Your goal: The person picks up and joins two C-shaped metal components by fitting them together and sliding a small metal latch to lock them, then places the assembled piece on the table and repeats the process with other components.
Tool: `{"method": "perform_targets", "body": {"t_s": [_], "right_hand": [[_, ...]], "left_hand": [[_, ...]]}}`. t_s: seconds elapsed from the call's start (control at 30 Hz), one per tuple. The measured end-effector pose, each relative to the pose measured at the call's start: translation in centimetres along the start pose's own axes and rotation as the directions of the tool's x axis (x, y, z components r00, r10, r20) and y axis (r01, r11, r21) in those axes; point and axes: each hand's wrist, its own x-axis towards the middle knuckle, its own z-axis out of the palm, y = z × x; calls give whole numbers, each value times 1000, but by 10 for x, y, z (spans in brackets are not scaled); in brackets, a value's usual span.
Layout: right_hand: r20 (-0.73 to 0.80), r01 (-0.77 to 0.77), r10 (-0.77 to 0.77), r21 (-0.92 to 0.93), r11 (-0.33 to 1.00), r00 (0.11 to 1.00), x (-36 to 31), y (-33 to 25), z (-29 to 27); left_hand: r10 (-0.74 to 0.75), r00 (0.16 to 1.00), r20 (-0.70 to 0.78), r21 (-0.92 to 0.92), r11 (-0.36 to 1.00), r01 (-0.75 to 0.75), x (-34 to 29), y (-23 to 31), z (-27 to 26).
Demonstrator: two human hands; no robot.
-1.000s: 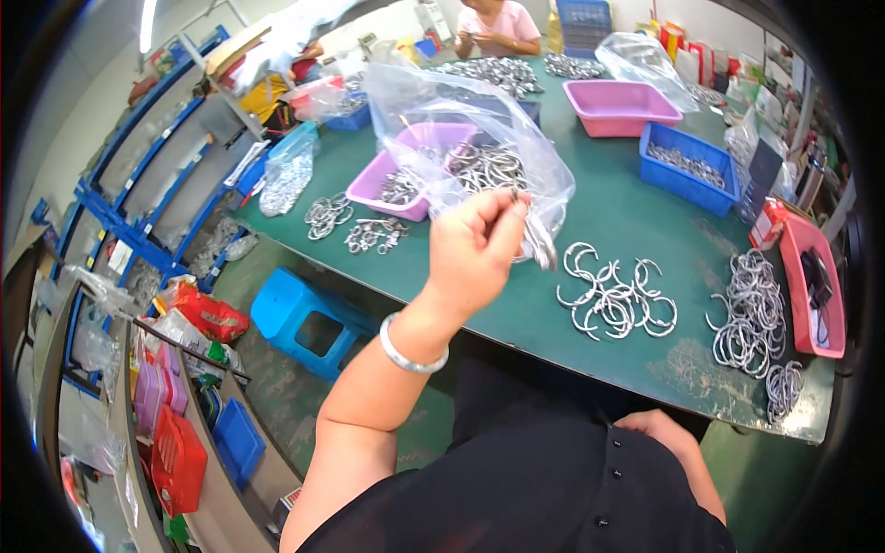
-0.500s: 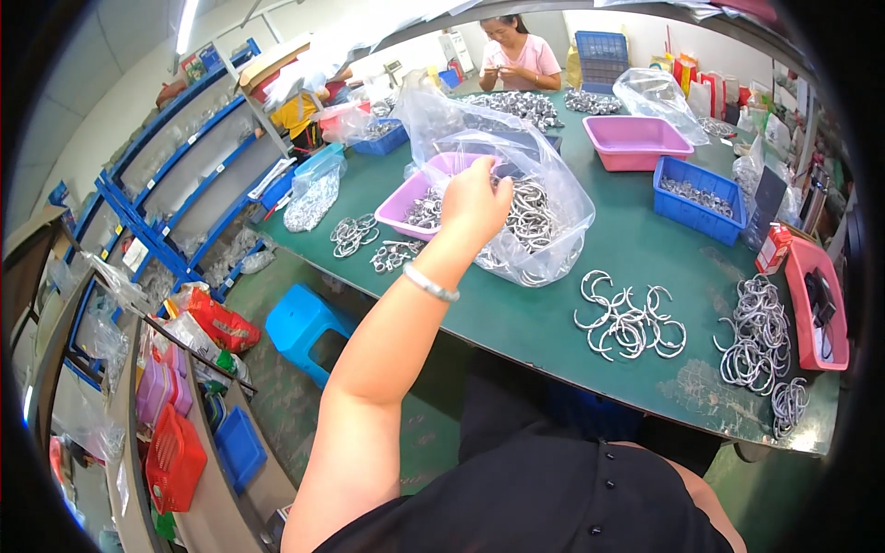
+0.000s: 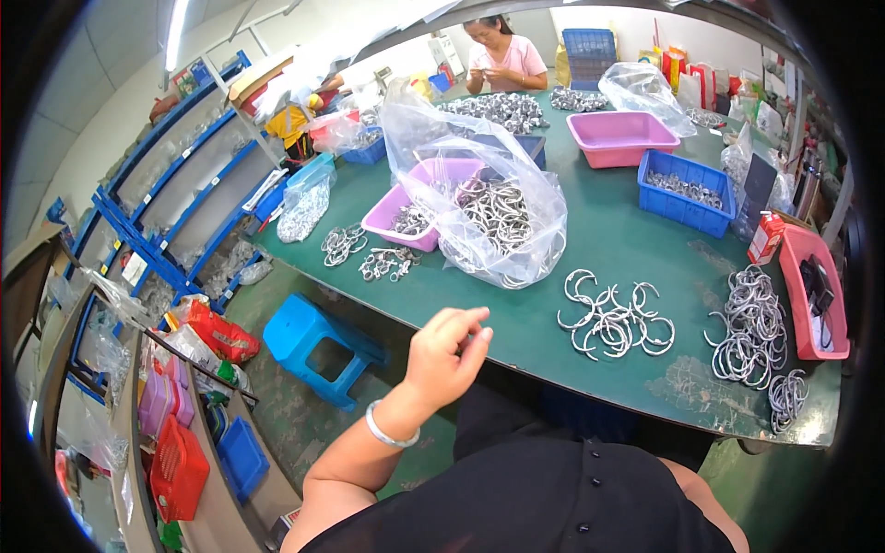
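Observation:
My left hand (image 3: 447,358), with a pale bangle (image 3: 391,431) at the wrist, hovers by the near edge of the green table. Its fingers curl in loosely, and no object shows between them. Beyond it a clear plastic bag (image 3: 544,221) stands upright, mouth gaping, with many curved silver metal rings (image 3: 498,214) inside. Against the bag's left side is a lilac tray (image 3: 376,219) with small metal parts (image 3: 408,220). Open silver rings (image 3: 618,318) lie loose on the table to the right. My right hand is out of view; only part of that upper arm shows.
A larger ring heap (image 3: 751,323) lies near a pink tray (image 3: 802,323) at far right. Behind are a blue bin (image 3: 687,217) and a pink tub (image 3: 622,152). A blue stool (image 3: 313,336) stands left of the table. Across it sits a person (image 3: 507,60).
My left hand has let go of the bag's rim and drawn back toward me, to the table's near edge. The bag stays standing. My view has shifted slightly.

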Motion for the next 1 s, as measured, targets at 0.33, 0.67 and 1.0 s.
{"method": "perform_targets", "body": {"t_s": [0.33,0.67,1.0], "right_hand": [[29,-2,2,7,1000,1000,3,2,-4],[64,-16,14,26,1000,998,8,5,-8],[76,-9,7,34,999,997,11,5,-12]], "left_hand": [[-217,957,192,-120,963,242,-55,-22,57],[-258,926,277,-124,946,301,-68,-37,76],[-320,914,250,-81,933,349,-73,-48,81]]}}
